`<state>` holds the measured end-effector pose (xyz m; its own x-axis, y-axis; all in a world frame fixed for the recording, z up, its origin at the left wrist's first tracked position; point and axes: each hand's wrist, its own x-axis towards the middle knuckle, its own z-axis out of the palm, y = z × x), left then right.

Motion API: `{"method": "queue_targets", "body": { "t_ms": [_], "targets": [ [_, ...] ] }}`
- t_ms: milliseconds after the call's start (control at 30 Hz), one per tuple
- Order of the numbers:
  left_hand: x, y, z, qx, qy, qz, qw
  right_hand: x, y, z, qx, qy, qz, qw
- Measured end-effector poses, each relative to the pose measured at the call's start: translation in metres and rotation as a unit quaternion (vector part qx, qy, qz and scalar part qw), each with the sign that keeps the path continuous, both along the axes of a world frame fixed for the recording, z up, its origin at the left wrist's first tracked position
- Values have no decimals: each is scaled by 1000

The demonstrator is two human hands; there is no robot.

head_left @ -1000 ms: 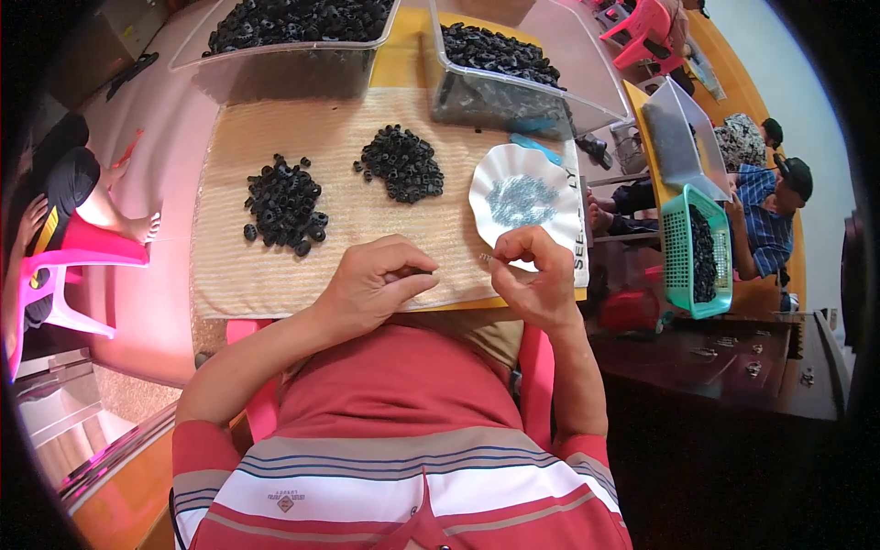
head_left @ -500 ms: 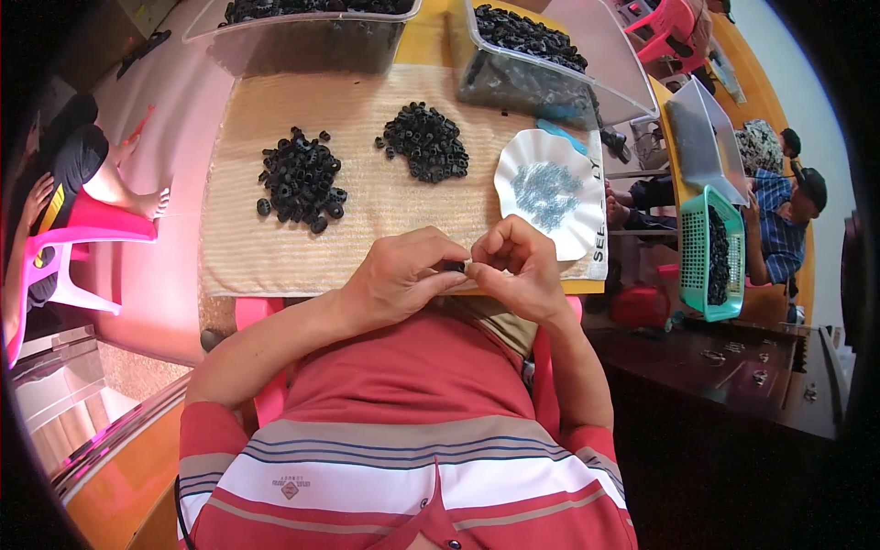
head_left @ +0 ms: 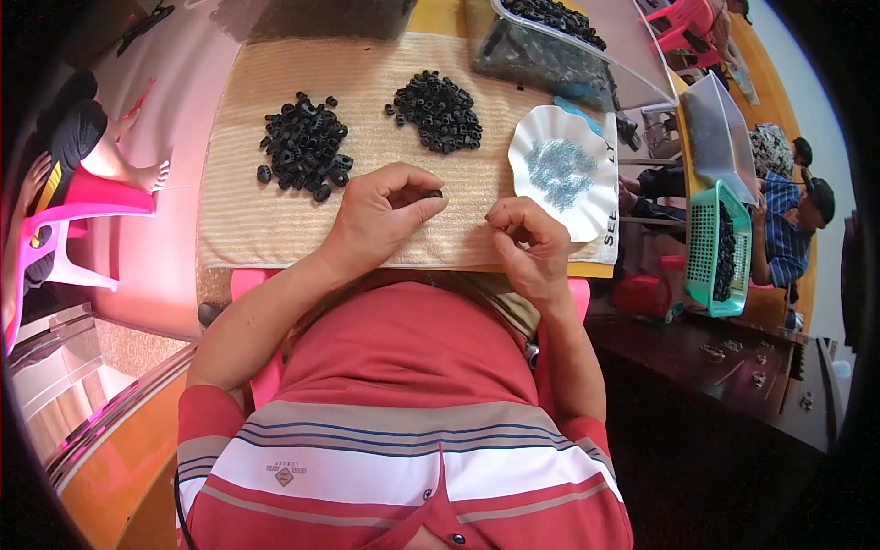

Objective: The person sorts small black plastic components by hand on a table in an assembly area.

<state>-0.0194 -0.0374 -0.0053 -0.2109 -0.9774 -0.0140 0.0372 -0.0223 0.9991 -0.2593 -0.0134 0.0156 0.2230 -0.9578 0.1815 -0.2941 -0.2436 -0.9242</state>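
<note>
Over the near part of the towel, my left hand (head_left: 385,220) pinches a small black plastic piece (head_left: 434,193) between thumb and index finger. My right hand (head_left: 533,246) is to its right, apart from it, fingers curled and thumb drawn in; whatever it may hold is too small to make out. Just beyond my right hand lies a white scalloped plate (head_left: 587,226) with a spread of tiny clear or silvery parts (head_left: 559,174). Two piles of black pieces sit on the towel: the left pile (head_left: 302,147) beyond my left forearm, the other pile (head_left: 438,112) farther back.
A ribbed beige towel (head_left: 238,220) covers the table. Clear bins (head_left: 541,60) (head_left: 321,18) of black pieces stand along the far side. A blue item (head_left: 577,115) lies behind the plate. At right, a green basket (head_left: 701,247) and other people at another table; at left, a seated person (head_left: 78,137).
My hands have parted and moved away from my body. The left keeps the black piece; the right has drawn off to the right. The view has shifted slightly.
</note>
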Motion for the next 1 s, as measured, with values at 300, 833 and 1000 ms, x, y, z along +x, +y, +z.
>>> {"method": "queue_targets", "body": {
  "t_ms": [300, 833, 1000],
  "targets": [
    [0, 2, -6, -17, -16, 1, 1000, 0, 19, 18, -62, 146, 122, 980],
    [-2, 3, 1, -12, -27, -10, 1000, 11, 33, 13, 82, 323, 311, 890],
    [-4, 3, -4, -25, -15, -5, 1000, 16, 24, 2, 120, 309, 375, 865]
  ]
}}
